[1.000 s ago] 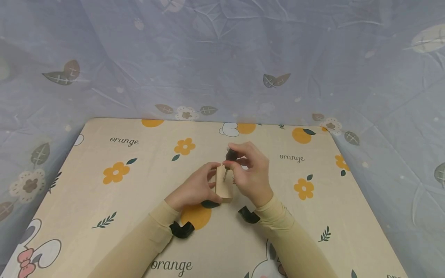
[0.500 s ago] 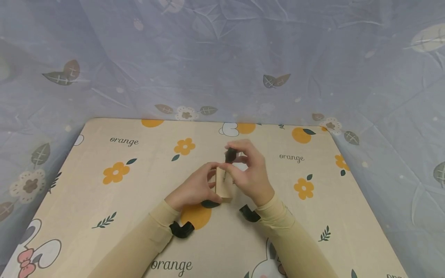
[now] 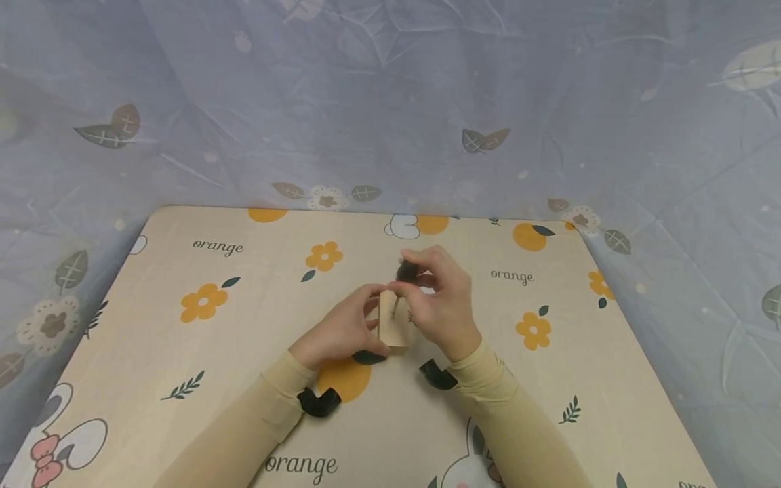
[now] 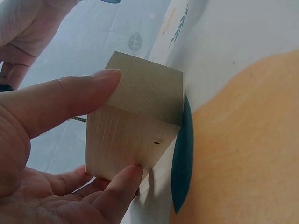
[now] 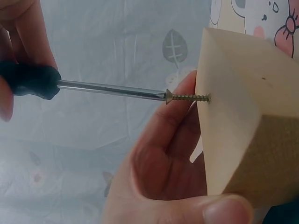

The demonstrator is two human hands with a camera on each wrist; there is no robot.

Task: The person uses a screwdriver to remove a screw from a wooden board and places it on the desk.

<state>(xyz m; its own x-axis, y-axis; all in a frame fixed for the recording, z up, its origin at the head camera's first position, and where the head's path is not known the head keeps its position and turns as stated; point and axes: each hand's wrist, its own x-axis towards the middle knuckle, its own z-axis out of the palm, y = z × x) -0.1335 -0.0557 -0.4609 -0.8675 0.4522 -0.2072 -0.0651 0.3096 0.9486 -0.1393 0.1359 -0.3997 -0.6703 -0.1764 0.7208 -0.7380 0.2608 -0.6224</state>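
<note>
A pale wooden block stands on the patterned mat near its middle. My left hand grips it from the left, thumb on the near end and fingers along the side. A threaded screw sticks out of the block's top face, its point sunk in and much of the thread exposed. In the right wrist view, the screwdriver lines up with the screw, its tip against the head. My right hand holds the dark screwdriver handle between thumb and fingers. A small dark slot marks the block's side.
The mat carries printed oranges, flowers and rabbits. Behind and beside it hangs a grey-blue cloth with leaf prints. Black curved pieces sit at both wrists, one by the left sleeve and one by the right sleeve.
My right hand and the screwdriver handle shifted slightly left and then back right, with the fingers turning about the handle. The left hand and the block have stayed in place.
</note>
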